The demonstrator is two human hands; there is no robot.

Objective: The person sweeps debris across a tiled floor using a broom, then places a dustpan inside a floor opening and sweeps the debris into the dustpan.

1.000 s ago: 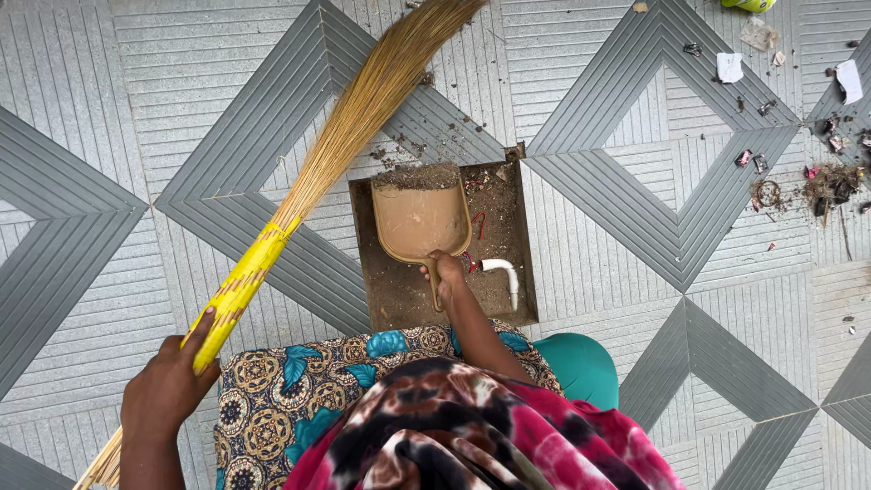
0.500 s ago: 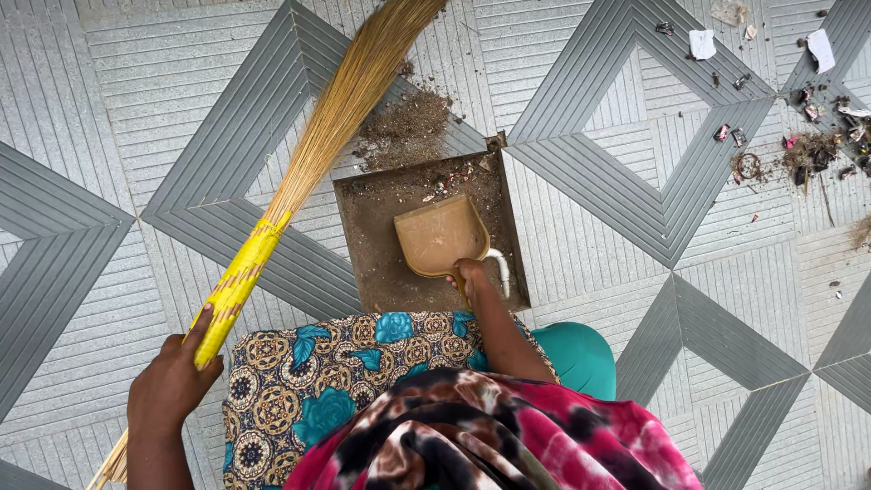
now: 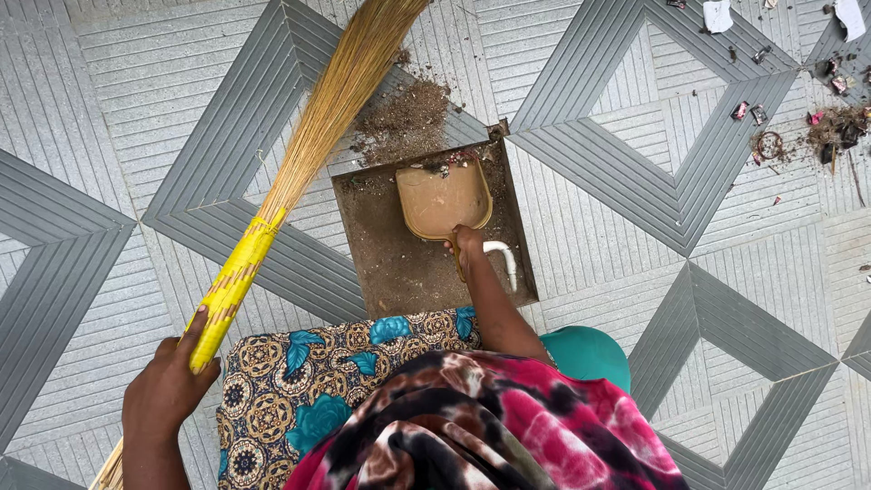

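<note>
1. The right hand is closed tight around the short handle of the tan dustpan; that grip sits at the pan's 6 o'clock end, with the scoop pointing away toward 12 o'clock

2. The left hand is wrapped shut around the yellow-bound handle of the straw broom, low on the binding, so the long bristles fan off toward 1 o'clock from that grip

3. The dustpan rests inside a square sunken pit in the floor, its front lip pressed against the pit's far edge, where a few bits of litter already sit

4. The pile of dirt lies on the floor just beyond that edge, at 12 o'clock from the right-hand grip and just beside the broom's bristles, at about 1 o'clock from the left-hand grip

5. To do this well, I judge the pan's lip should stay flat and firm against the edge, and the broom should draw the dirt toward 6 o'clock in short, light strokes, so nothing slips under the lip or scatters

6. A white curved pipe lies in the pit at 3 o'clock of the right hand, just beside it

7. More scattered rubbish lies well apart, toward 2 o'clock
</note>
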